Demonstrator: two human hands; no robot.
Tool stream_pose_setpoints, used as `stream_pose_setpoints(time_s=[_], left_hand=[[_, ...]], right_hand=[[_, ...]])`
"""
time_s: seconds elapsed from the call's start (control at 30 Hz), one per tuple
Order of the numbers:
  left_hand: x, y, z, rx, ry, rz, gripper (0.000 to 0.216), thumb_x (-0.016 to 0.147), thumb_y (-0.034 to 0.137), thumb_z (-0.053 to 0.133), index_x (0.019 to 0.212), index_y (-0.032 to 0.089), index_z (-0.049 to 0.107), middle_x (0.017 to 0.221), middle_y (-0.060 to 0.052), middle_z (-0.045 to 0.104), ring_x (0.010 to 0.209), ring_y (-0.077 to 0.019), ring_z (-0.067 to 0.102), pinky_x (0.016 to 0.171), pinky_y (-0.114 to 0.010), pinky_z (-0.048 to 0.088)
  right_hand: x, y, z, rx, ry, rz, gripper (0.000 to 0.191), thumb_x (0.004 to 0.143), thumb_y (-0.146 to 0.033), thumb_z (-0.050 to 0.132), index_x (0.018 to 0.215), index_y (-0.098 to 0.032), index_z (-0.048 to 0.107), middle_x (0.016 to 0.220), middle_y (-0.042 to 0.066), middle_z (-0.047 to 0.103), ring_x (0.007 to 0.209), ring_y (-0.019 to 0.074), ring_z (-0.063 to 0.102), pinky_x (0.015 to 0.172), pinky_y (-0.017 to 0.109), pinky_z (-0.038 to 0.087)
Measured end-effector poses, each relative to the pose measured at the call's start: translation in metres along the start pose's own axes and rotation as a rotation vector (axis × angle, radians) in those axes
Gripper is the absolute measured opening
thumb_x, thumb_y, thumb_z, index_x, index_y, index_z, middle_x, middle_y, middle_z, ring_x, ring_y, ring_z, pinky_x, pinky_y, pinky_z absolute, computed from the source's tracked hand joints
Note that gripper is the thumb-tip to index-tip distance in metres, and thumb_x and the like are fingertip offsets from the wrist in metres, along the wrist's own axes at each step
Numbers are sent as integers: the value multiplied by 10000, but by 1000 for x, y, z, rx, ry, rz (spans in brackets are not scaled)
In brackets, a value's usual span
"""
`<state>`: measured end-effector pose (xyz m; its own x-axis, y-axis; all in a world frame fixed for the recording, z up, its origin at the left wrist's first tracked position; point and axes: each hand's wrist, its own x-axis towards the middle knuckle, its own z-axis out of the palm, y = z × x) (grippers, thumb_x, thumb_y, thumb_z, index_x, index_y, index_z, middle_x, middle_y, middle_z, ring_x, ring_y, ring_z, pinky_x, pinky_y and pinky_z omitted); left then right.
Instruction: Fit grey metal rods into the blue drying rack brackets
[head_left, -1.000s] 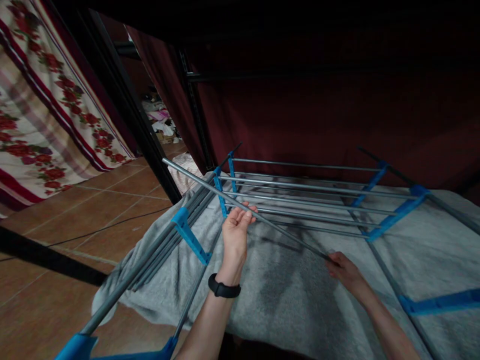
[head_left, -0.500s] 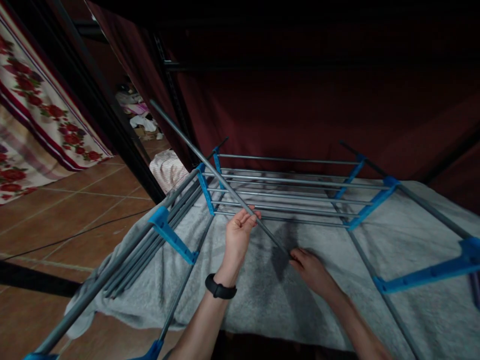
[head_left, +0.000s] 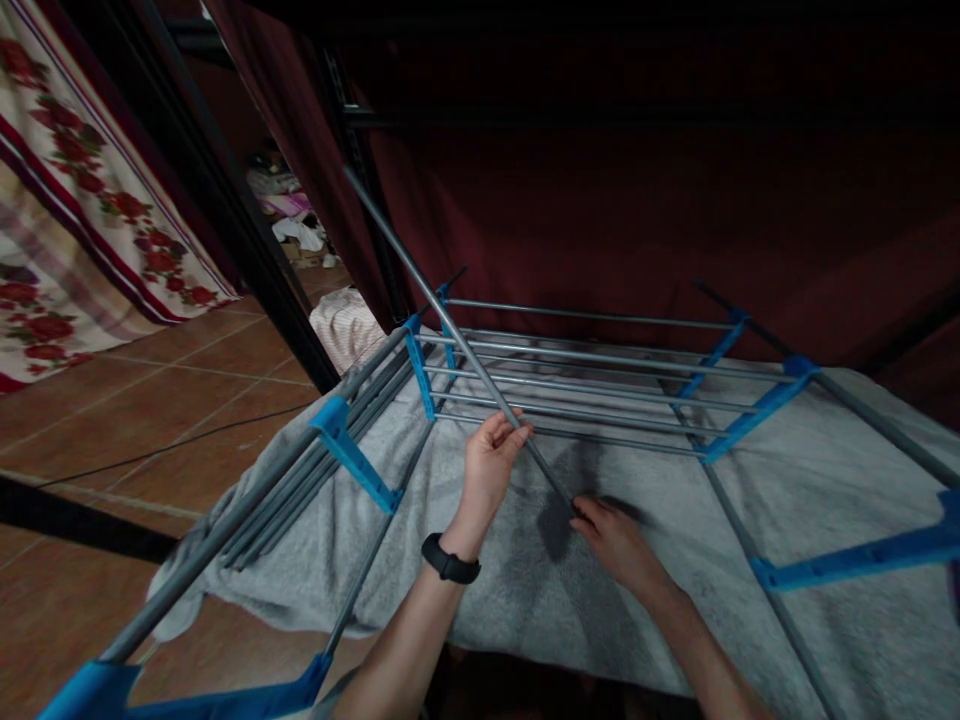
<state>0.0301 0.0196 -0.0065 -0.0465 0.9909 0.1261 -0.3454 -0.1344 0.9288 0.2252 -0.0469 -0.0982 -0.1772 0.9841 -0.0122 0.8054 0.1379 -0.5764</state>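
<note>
A loose grey metal rod (head_left: 420, 278) slants from upper left down to the lower right over a folding drying rack. My left hand (head_left: 491, 462), with a black band on its wrist, is pinched round the rod near its middle. My right hand (head_left: 611, 540) is closed over the rod's lower end, just above the grey towel (head_left: 810, 500). The drying rack (head_left: 600, 375) has grey bars and blue plastic joints and lies flat on the towel.
A folded rack wing with blue brackets (head_left: 352, 462) runs along the left side over brown floor tiles (head_left: 172, 400). A dark red curtain (head_left: 637, 220) hangs behind; a black frame post (head_left: 247, 240) and a floral cloth (head_left: 82, 200) stand at left.
The rod has swung steeper, its far end rising up and left. My right hand moved left with the rod's lower end, and my left hand's fingers closed on the rod.
</note>
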Motion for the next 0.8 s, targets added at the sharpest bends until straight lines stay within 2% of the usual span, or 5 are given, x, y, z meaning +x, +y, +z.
stream_pose_setpoints(time_s=[0.27,0.5,0.63,0.7,0.8], left_hand=[[-4,-9,3,-15,-46,-14,403,705,201,714,1081,192,568,825,-13,694,796,-148,650,811,-299,481],[-20,-24,16,3,-113,-43,506,742,183,652,1214,229,475,824,0,644,773,-142,627,749,-289,490],[-21,-27,15,34,-160,-46,459,761,163,593,1205,229,500,775,8,606,704,-133,589,703,-277,481],[-18,-25,10,92,-173,-22,444,772,153,559,1208,226,513,766,7,598,675,-129,567,675,-267,465],[-14,-22,2,215,-188,49,413,789,144,510,1193,218,550,765,2,598,654,-130,537,654,-262,439]], right_hand=[[0,-17,3,173,-52,-1,230,876,-242,385,965,-231,596,914,58,691,850,191,646,750,298,446],[3,-31,7,329,-44,-23,220,854,-258,417,949,-241,614,951,60,700,905,201,652,792,318,480],[4,-22,10,467,-49,-55,256,831,-282,481,1046,-255,618,1038,48,693,962,193,649,848,332,498],[6,-12,7,540,-10,-38,318,832,-320,503,1130,-257,595,1102,54,681,1008,191,639,887,345,495],[10,4,-5,573,86,10,360,841,-407,511,1147,-237,598,1078,65,689,1012,199,636,921,374,486]])
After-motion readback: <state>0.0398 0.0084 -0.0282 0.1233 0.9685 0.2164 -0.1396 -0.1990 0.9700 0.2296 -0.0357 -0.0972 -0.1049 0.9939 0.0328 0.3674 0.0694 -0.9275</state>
